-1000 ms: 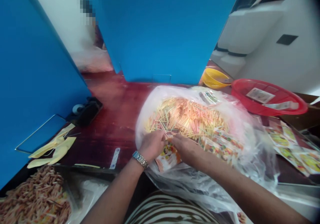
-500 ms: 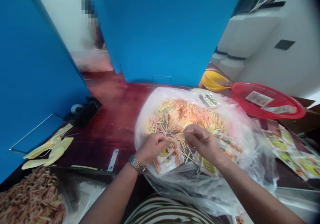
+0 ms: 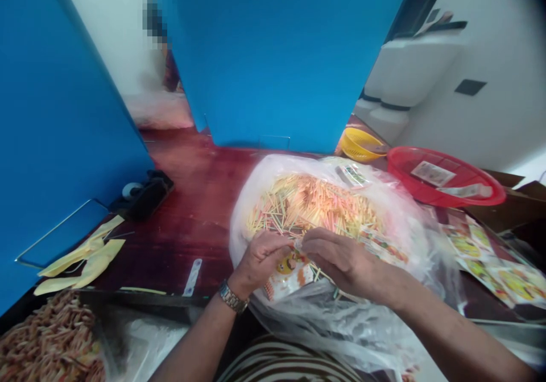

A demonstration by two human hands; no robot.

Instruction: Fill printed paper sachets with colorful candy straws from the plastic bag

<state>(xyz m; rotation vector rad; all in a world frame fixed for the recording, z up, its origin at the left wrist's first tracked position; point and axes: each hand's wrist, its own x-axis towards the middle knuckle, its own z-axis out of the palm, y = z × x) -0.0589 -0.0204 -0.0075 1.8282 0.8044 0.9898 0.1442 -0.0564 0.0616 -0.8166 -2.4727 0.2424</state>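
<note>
My left hand point(image 3: 261, 261), with a metal wristwatch point(image 3: 232, 297), grips the upper edge of a printed snack packet point(image 3: 289, 277). My right hand point(image 3: 345, 260) sits just right of it, its fingertips at the packet's mouth and pinching thin coloured sticks. A large heap of pink, yellow and green sticks point(image 3: 313, 203) lies in a clear plastic bag point(image 3: 260, 197) under both hands. More printed packets point(image 3: 381, 245) lie along the heap's lower right edge.
Blue panels point(image 3: 273, 58) stand beyond the dark red wooden table point(image 3: 196, 228). A red basket point(image 3: 443, 180) and yellow strainer point(image 3: 360, 145) are at the back right, printed sheets point(image 3: 490, 268) at right, and a tray of brownish sticks point(image 3: 51, 342) at lower left.
My right hand has moved down and left, closer to my left hand and over the packet's mouth. The packet stays in my left hand, and the view has shifted slightly.
</note>
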